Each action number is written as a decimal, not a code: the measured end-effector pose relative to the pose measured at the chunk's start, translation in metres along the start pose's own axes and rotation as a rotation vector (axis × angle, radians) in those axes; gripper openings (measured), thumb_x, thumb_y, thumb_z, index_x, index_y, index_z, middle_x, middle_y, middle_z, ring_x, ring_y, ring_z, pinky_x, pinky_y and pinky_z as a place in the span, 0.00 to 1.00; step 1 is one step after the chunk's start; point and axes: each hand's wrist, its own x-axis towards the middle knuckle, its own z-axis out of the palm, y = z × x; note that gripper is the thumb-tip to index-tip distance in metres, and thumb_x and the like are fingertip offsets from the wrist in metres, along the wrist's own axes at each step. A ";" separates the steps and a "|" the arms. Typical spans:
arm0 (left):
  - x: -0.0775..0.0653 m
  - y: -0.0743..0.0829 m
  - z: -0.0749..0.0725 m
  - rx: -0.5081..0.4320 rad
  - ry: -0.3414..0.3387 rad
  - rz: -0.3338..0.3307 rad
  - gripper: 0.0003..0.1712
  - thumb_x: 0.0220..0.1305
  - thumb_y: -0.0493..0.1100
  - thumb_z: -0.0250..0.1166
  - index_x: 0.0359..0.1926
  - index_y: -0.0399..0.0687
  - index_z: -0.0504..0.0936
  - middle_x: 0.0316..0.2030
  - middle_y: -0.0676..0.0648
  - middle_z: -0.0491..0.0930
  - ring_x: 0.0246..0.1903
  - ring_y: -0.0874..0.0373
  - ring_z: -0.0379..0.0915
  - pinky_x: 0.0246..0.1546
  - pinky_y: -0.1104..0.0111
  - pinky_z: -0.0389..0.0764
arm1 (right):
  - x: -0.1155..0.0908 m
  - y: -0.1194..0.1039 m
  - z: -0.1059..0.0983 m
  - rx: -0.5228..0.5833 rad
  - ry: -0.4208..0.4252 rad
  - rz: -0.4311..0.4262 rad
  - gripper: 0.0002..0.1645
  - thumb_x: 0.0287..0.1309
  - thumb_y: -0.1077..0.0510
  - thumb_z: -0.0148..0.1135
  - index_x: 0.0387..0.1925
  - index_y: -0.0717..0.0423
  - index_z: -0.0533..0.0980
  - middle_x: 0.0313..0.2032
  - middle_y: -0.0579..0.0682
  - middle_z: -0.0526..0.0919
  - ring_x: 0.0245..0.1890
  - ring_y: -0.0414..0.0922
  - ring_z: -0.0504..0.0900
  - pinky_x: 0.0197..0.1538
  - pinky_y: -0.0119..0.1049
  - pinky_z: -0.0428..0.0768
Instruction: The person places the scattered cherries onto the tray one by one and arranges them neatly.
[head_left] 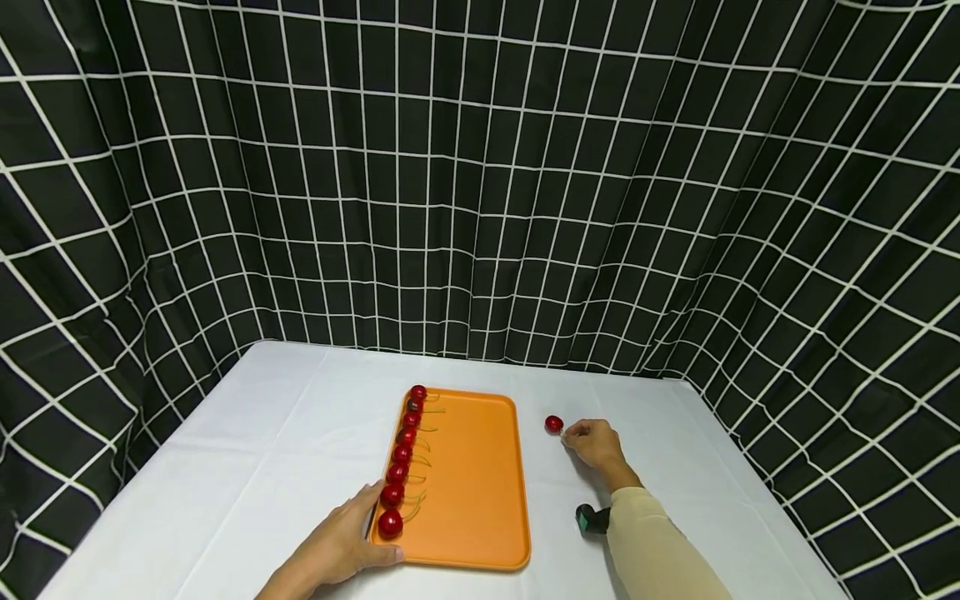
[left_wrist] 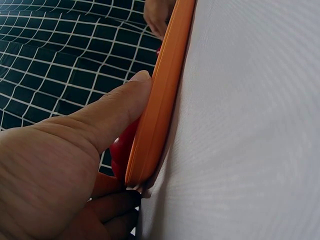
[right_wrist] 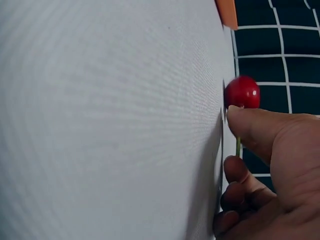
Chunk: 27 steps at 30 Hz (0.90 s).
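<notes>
An orange tray (head_left: 468, 483) lies on the white-covered table, with a row of several red cherries (head_left: 402, 454) along its left side. The cherries' stems point right, across the tray. My left hand (head_left: 337, 537) grips the tray's near left corner, its thumb against the front rim (left_wrist: 162, 95) and its fingers round the left side. To the right of the tray, my right hand (head_left: 596, 443) pinches a single cherry (right_wrist: 243, 92) by its green stem (right_wrist: 238, 146). That cherry is at the table surface; whether it touches the cloth is hard to tell.
A black wrist strap with a small device (head_left: 592, 520) sits on the right forearm, just above the table. Black curtains with a white grid (head_left: 450, 183) enclose the table (head_left: 247, 442) at the back and both sides.
</notes>
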 end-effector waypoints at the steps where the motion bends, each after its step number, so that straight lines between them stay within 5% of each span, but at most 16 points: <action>1: 0.000 0.000 0.000 0.000 0.002 0.001 0.66 0.34 0.64 0.78 0.71 0.39 0.61 0.66 0.27 0.57 0.62 0.23 0.52 0.53 0.29 0.57 | 0.000 0.000 0.000 0.000 0.005 -0.002 0.04 0.54 0.58 0.68 0.27 0.54 0.84 0.22 0.45 0.78 0.31 0.48 0.73 0.35 0.40 0.71; 8: 0.001 -0.001 0.001 -0.005 0.003 0.002 0.66 0.34 0.65 0.78 0.71 0.39 0.61 0.66 0.27 0.58 0.62 0.23 0.52 0.53 0.29 0.56 | -0.004 0.002 -0.005 0.084 0.071 -0.032 0.05 0.57 0.57 0.66 0.30 0.54 0.84 0.31 0.48 0.84 0.40 0.52 0.77 0.41 0.43 0.72; 18: -0.001 -0.002 0.000 -0.020 0.005 0.005 0.65 0.34 0.64 0.79 0.71 0.39 0.61 0.66 0.27 0.58 0.62 0.23 0.52 0.53 0.29 0.56 | -0.031 -0.007 -0.027 0.323 0.217 -0.043 0.09 0.60 0.57 0.65 0.34 0.61 0.83 0.27 0.49 0.79 0.28 0.44 0.70 0.27 0.33 0.70; 27: -0.001 -0.001 -0.001 -0.015 -0.001 0.004 0.66 0.34 0.64 0.79 0.71 0.38 0.61 0.67 0.27 0.57 0.62 0.23 0.52 0.54 0.29 0.56 | -0.062 -0.027 -0.037 0.458 0.262 -0.031 0.13 0.61 0.53 0.66 0.36 0.61 0.82 0.32 0.51 0.79 0.33 0.45 0.72 0.32 0.34 0.70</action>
